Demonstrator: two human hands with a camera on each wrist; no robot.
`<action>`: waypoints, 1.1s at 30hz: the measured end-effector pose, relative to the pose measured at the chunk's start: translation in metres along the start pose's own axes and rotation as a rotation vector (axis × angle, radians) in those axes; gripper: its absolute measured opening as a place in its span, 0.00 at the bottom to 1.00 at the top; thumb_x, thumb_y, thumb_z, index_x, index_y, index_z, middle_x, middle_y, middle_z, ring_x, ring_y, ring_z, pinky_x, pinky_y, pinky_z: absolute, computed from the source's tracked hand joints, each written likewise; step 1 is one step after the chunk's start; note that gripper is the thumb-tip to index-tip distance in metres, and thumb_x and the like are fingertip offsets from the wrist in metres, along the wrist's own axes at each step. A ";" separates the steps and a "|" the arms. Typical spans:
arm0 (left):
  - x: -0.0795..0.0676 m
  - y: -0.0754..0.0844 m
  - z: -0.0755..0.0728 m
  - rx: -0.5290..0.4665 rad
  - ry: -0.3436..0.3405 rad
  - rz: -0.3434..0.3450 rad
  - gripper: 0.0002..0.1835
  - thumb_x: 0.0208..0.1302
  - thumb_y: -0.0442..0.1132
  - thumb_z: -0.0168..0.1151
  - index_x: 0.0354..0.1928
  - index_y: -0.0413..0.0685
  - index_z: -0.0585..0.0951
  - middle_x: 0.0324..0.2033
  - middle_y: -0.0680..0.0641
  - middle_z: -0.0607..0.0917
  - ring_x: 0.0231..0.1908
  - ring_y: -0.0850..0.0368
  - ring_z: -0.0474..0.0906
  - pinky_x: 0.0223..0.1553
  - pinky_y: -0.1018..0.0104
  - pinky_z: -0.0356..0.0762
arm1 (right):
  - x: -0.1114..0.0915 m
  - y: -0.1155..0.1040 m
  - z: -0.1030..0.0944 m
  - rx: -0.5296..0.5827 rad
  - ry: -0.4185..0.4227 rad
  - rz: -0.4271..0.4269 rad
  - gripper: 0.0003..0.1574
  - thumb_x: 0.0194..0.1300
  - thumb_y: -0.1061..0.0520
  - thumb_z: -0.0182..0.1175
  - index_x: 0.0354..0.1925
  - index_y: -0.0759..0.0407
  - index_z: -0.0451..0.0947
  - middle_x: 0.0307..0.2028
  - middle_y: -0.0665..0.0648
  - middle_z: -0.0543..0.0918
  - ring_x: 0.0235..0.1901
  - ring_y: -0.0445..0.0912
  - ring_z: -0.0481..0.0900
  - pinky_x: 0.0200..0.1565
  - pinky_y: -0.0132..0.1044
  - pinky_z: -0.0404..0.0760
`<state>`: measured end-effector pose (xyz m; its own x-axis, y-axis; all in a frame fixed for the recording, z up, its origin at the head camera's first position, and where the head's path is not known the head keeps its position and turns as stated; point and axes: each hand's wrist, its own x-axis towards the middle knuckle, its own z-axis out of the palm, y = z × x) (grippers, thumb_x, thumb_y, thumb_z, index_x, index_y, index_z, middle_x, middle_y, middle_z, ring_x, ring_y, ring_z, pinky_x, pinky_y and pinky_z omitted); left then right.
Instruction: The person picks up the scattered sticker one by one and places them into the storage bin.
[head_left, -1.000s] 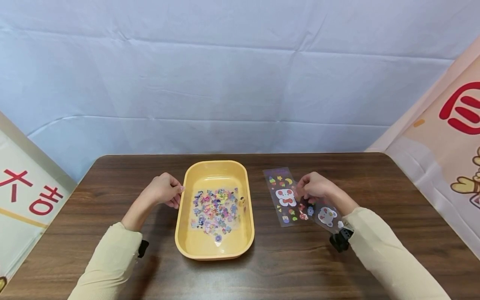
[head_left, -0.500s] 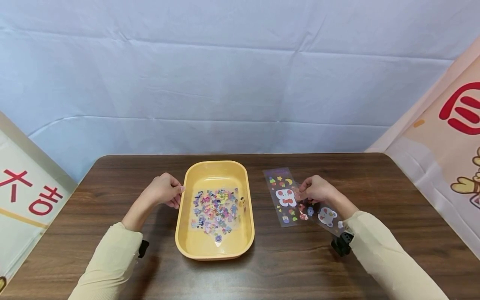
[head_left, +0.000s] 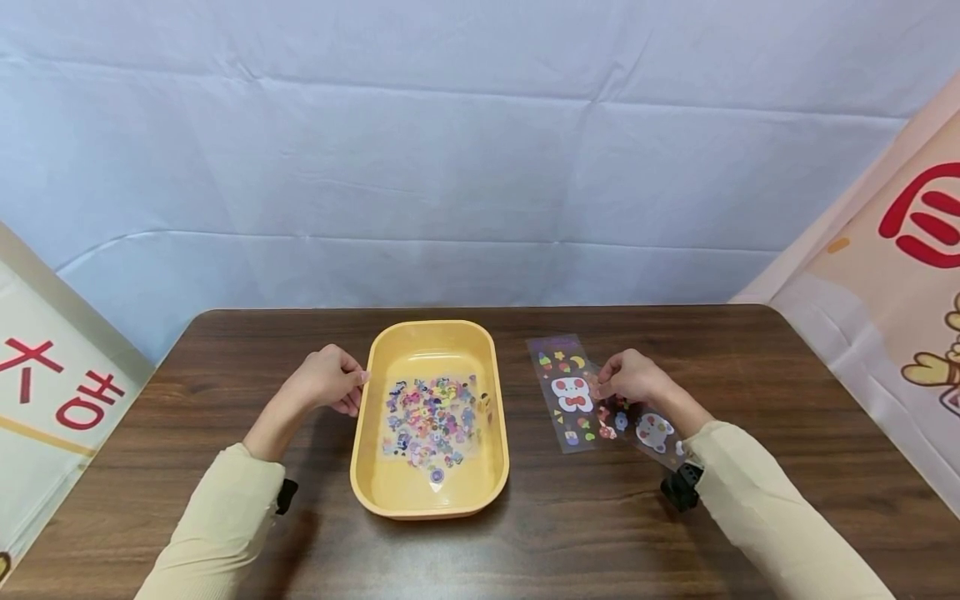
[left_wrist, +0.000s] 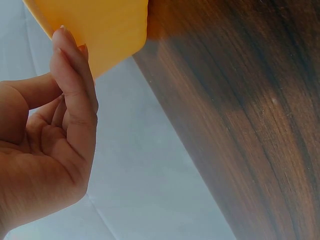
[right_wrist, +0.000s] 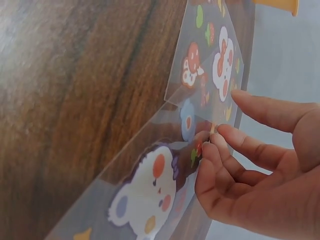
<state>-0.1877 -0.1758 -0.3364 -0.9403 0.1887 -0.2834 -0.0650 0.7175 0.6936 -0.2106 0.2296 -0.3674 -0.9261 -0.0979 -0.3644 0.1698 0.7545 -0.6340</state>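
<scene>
In the head view a yellow plastic tray [head_left: 427, 492] holds a pile of small colourful stickers [head_left: 431, 421]. My left hand [head_left: 330, 383] pinches the tray's left rim; in the left wrist view its fingertips [left_wrist: 65, 42] meet the rim and outer wall. Two clear sticker sheets lie to the right. One bears a white rabbit with a red bow: the rabbit sheet [head_left: 573, 395]. The bear sheet [head_left: 655, 432] overlaps its right side. My right hand [head_left: 633, 377] holds the bear sheet near its upper end, several fingers curled. The exact pinch is partly hidden.
Everything stands on a dark wood table [head_left: 570, 533]. Pale blue cloth [head_left: 480, 167] hangs behind its back edge. Printed banners [head_left: 885, 317] flank the sides. Small black devices [head_left: 681, 487] are strapped at both wrists.
My right hand has shifted very slightly, and its fingers have drawn closer to the sheet's end. The left hand, tray and sheets look unmoved.
</scene>
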 end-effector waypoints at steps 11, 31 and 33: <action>0.000 0.001 -0.001 0.006 -0.003 -0.007 0.13 0.67 0.33 0.51 0.32 0.30 0.80 0.15 0.45 0.79 0.16 0.57 0.79 0.25 0.62 0.82 | 0.001 0.000 0.003 -0.081 0.057 0.004 0.09 0.50 0.64 0.65 0.29 0.67 0.75 0.26 0.58 0.75 0.27 0.49 0.71 0.29 0.36 0.69; -0.002 0.003 -0.001 0.011 0.000 -0.008 0.13 0.67 0.33 0.50 0.32 0.30 0.80 0.15 0.45 0.79 0.16 0.57 0.79 0.25 0.62 0.81 | 0.002 0.000 0.008 -0.116 0.114 0.036 0.08 0.47 0.66 0.66 0.23 0.64 0.74 0.23 0.56 0.73 0.25 0.48 0.70 0.24 0.34 0.67; -0.003 0.003 -0.001 0.013 0.000 -0.005 0.13 0.67 0.33 0.50 0.32 0.30 0.80 0.15 0.45 0.79 0.16 0.57 0.79 0.25 0.62 0.81 | 0.003 0.000 0.009 -0.118 0.116 0.039 0.08 0.46 0.66 0.66 0.23 0.64 0.74 0.23 0.56 0.73 0.25 0.48 0.70 0.24 0.34 0.66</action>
<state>-0.1858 -0.1750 -0.3327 -0.9398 0.1855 -0.2871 -0.0652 0.7273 0.6832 -0.2102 0.2237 -0.3742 -0.9533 0.0034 -0.3021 0.1721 0.8280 -0.5336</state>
